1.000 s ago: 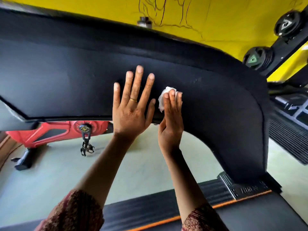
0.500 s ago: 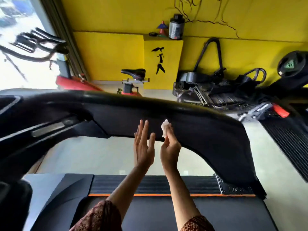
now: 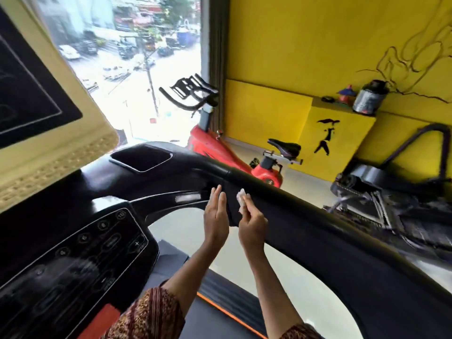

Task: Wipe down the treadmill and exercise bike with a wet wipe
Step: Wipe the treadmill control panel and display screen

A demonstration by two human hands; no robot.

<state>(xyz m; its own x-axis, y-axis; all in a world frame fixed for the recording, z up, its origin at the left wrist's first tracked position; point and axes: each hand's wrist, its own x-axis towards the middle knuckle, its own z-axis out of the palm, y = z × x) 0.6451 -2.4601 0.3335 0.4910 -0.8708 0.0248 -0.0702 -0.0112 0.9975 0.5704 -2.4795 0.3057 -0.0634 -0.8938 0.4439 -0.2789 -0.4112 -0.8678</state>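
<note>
I stand on the black treadmill, its right side rail (image 3: 305, 231) running from the console down to the lower right. My right hand (image 3: 252, 223) holds a small white wet wipe (image 3: 241, 200) under its fingers against the inner face of that rail. My left hand (image 3: 216, 216) is beside it with straight fingers, edge-on to the rail near the silver grip sensor (image 3: 188, 198). The red exercise bike (image 3: 232, 157) with black handlebars and saddle stands beyond the rail by the window.
The treadmill console (image 3: 80, 253) with round buttons fills the lower left, a cup recess (image 3: 141, 157) above it. A folded black machine (image 3: 391, 196) lies on the floor at right. A yellow ledge (image 3: 342, 106) holds a dark jar and small items.
My view has swung up and left, bringing the console, window and bike into sight. Both hands have slid along the rail toward the console, the wipe still under my right fingers.
</note>
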